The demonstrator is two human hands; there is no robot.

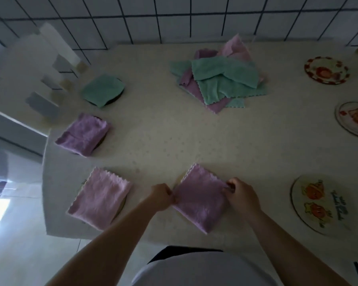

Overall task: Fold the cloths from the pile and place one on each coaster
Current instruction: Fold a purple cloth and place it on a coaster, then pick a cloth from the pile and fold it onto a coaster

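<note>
A folded purple cloth point(201, 199) lies on the table near the front edge. My left hand point(160, 196) pinches its left corner and my right hand point(239, 195) pinches its right corner. A pile of green and purple cloths point(219, 79) sits at the back of the table. Three folded cloths lie over coasters on the left: a pink one point(100, 198), a purple one point(84, 134) and a green one point(102, 89). Bare coasters with fruit pictures lie on the right at the front point(318, 205), middle point(354, 118) and back point(327, 70).
The cream table point(174, 131) ends at a tiled wall behind and drops off at the left edge. A white chair point(41, 79) stands at the left side. The floor shows below the left edge.
</note>
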